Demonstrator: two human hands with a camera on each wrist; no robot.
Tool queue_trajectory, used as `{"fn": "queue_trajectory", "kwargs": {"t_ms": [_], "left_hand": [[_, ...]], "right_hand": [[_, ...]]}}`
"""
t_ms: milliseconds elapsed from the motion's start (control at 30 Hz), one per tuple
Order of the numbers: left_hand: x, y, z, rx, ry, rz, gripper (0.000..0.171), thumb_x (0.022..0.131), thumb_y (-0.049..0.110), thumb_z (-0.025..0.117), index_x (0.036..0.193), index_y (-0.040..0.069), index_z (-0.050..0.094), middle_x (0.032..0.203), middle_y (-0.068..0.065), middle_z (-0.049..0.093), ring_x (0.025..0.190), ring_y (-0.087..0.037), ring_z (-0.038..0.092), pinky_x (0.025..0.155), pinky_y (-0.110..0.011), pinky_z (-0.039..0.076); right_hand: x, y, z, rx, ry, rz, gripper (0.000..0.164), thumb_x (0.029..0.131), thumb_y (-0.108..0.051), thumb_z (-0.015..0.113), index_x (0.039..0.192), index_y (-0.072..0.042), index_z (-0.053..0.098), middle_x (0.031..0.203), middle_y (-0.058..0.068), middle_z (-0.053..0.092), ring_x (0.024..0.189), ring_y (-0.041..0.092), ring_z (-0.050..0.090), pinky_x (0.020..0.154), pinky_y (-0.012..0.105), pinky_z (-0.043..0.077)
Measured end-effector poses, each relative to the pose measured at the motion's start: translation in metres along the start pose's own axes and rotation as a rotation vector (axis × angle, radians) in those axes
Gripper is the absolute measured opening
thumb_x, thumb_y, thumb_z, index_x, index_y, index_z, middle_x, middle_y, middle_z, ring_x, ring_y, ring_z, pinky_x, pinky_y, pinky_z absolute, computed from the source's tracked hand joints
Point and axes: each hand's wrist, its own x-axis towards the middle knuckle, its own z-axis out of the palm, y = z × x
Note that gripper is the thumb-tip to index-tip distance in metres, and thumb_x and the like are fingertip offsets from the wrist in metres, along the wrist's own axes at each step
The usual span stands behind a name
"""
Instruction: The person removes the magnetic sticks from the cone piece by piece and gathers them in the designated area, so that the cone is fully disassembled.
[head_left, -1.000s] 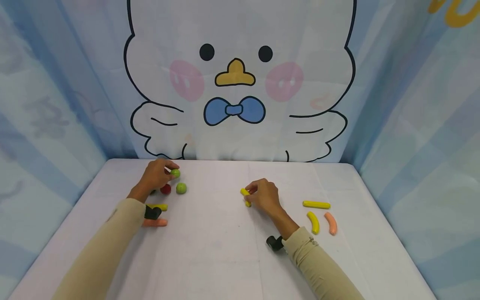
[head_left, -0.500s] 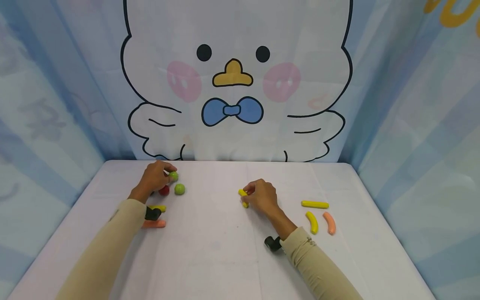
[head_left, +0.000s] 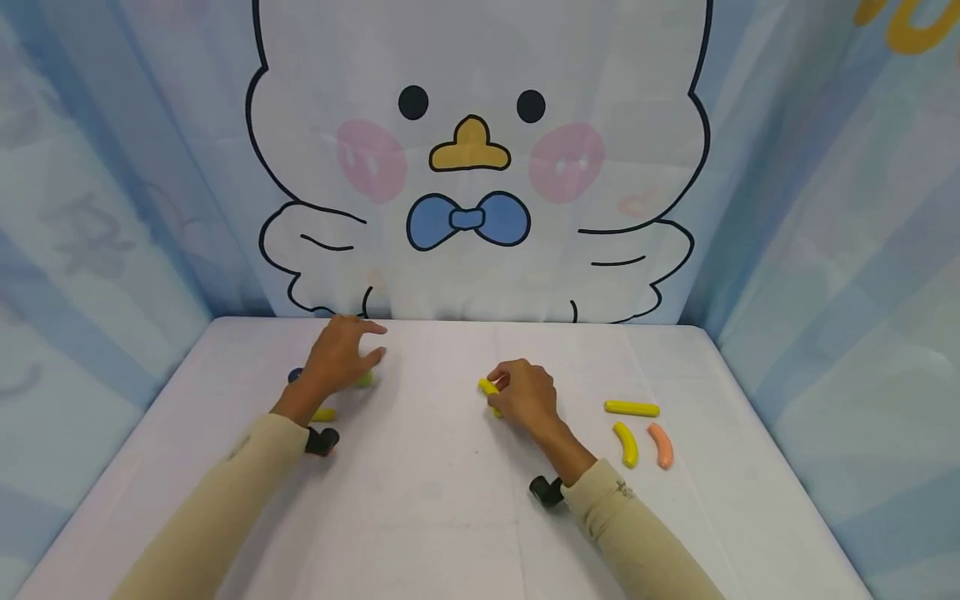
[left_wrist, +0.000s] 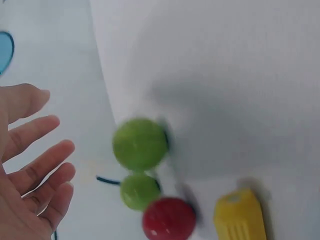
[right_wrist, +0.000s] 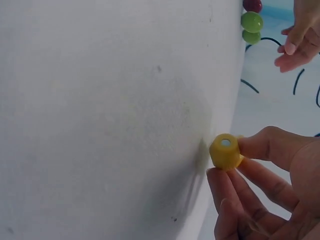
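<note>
My left hand point(head_left: 337, 357) hovers at the back left with thumb and fingers spread, holding nothing. Below it in the left wrist view are two green balls point(left_wrist: 140, 145), a red ball point(left_wrist: 170, 219) and a ribbed yellow stick point(left_wrist: 241, 217). The head view shows only part of one green ball point(head_left: 365, 379); the hand covers the red one. Near the middle of the table, my right hand point(head_left: 527, 393) pinches a short yellow stick point(right_wrist: 225, 152) between thumb and fingers. Its ribbed end, with a pale round spot, faces the right wrist camera.
On the right lie a straight yellow stick point(head_left: 632, 408), a curved yellow piece point(head_left: 626, 444) and a curved pink piece point(head_left: 662, 446). A dark blue ball point(head_left: 296, 375) peeks out beside my left wrist. A printed curtain point(head_left: 465, 275) stands behind the white table point(head_left: 420, 517).
My left hand has let go of the green ball, spread its fingers and shifted slightly right. The dark blue ball has come into view. My right hand stays nearly still with the yellow stick.
</note>
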Motion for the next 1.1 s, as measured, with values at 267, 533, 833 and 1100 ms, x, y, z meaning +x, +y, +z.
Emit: {"fn": "queue_trajectory", "kwargs": {"t_ms": [267, 533, 833, 1100], "left_hand": [[-0.024, 0.051, 0.014, 0.054, -0.019, 0.13, 0.049, 0.09, 0.04, 0.072, 0.131, 0.014, 0.065, 0.133, -0.01, 0.063, 0.124, -0.031, 0.049, 0.103, -0.052, 0.043], [-0.064, 0.085, 0.021, 0.108, -0.121, 0.197, 0.072, 0.092, 0.06, 0.06, 0.148, 0.016, 0.048, 0.153, -0.014, 0.045, 0.14, -0.036, 0.039, 0.111, -0.06, 0.035], [-0.099, 0.095, 0.03, 0.143, -0.235, 0.169, 0.09, 0.088, 0.075, 0.05, 0.157, 0.02, 0.032, 0.164, -0.015, 0.023, 0.152, -0.04, 0.017, 0.115, -0.062, 0.027], [-0.114, 0.101, 0.031, 0.171, -0.278, 0.137, 0.099, 0.083, 0.081, 0.05, 0.158, 0.022, 0.027, 0.167, -0.013, 0.013, 0.155, -0.038, 0.004, 0.115, -0.068, 0.021]], "right_hand": [[-0.02, 0.012, -0.025, -0.002, 0.028, -0.003, 0.026, 0.078, -0.016, 0.081, 0.103, -0.019, 0.077, 0.093, 0.0, 0.074, 0.092, 0.023, 0.063, 0.085, 0.043, 0.043], [-0.048, 0.04, -0.054, -0.087, 0.045, 0.049, 0.028, 0.079, -0.016, 0.08, 0.107, -0.017, 0.075, 0.095, 0.003, 0.074, 0.094, 0.027, 0.061, 0.086, 0.045, 0.043], [-0.072, 0.071, -0.068, -0.23, 0.074, 0.059, 0.028, 0.076, -0.011, 0.08, 0.104, -0.012, 0.076, 0.093, 0.004, 0.075, 0.081, 0.022, 0.063, 0.061, 0.033, 0.046], [-0.085, 0.085, -0.068, -0.298, 0.108, 0.059, 0.028, 0.077, -0.013, 0.082, 0.104, -0.01, 0.075, 0.093, 0.004, 0.074, 0.081, 0.022, 0.064, 0.059, 0.034, 0.046]]}}
